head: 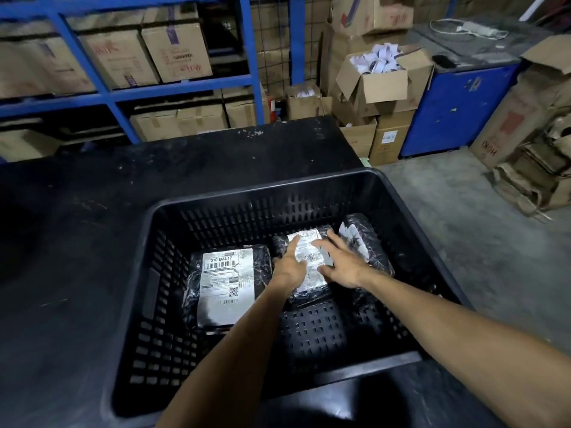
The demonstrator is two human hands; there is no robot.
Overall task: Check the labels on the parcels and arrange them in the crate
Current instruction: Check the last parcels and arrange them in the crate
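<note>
Crate [160, 304]: black moulded plastic, matt, its walls and floor perforated with slots; parcels [227, 285]: glossy, crinkled black plastic film, each bearing a white paper label [225, 273] printed in black; table [92, 211]: black, matt surface, scuffed and flecked with pale marks; shelving [247, 41]: blue-painted metal; boxes [176, 50]: brown corrugated cardboard, matt; floor [463, 227]: grey concrete, rough.
</note>
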